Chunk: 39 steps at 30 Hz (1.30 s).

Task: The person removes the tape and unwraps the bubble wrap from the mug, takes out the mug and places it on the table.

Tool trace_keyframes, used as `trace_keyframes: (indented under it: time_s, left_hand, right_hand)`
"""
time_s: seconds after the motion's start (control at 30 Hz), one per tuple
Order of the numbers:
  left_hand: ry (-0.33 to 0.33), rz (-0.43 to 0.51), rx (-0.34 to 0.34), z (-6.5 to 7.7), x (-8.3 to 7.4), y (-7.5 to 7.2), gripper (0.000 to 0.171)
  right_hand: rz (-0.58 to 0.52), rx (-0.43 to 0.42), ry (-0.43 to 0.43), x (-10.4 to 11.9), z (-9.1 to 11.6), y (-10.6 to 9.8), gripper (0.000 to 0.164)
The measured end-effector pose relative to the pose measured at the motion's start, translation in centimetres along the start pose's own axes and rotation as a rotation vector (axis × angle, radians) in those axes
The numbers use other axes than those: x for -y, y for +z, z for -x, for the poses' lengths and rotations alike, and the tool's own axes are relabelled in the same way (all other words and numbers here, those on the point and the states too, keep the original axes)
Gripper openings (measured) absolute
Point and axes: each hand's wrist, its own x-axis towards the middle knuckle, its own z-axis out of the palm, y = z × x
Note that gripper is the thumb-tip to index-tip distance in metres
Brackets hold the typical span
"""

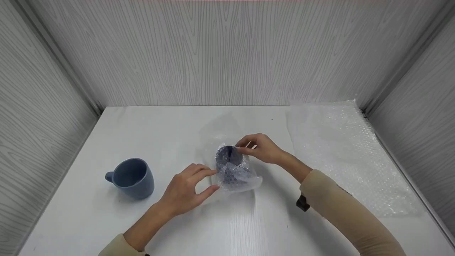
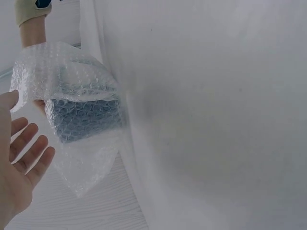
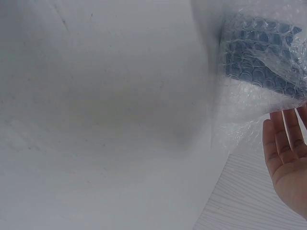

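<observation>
Bubble wrap [image 1: 245, 183] is folded around a dark blue, cup-shaped thing [image 1: 229, 154] on the table, its round opening facing up. The wrapped blue side [image 2: 86, 117] shows through the bubbles in the left wrist view, and again as a blue patch [image 3: 259, 52] in the right wrist view. My right hand [image 1: 261, 147] pinches the wrap at the rim, thumb low and fingers bent above it. To the left, my left hand [image 1: 186, 188] has its fingers spread, fingertips right at the side of the bundle.
A blue mug [image 1: 137, 181] stands on the table at the left, handle pointing left. A large flat sheet of bubble wrap [image 1: 341, 149] lies along the right side. Grey wood-grain walls [image 1: 213, 53] enclose the white table [image 1: 160, 131] at the back and sides.
</observation>
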Motion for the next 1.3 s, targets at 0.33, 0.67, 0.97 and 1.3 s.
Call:
trace_keyframes:
  time_s: [0.33,0.67,0.97,1.3]
  left_hand:
    - [0.065,0.017,-0.008,0.6,-0.2,0.7,0.028]
    - [0.168,0.012,-0.029,0.8,-0.3,0.9,0.024]
    - [0.278,0.041,-0.038,1.2,-1.1,1.2,0.021]
    - [0.361,0.040,-0.008,1.7,-2.1,1.9,0.018]
  right_hand:
    - [0.001,0.005,-0.011,-0.1,0.0,0.0,0.022]
    - [0.016,0.007,-0.006,0.3,0.0,-0.2,0.022]
    - [0.019,0.016,0.004,0.1,-0.1,-0.2,0.022]
    - [0.023,0.005,0.006,0.1,-0.1,-0.1,0.021]
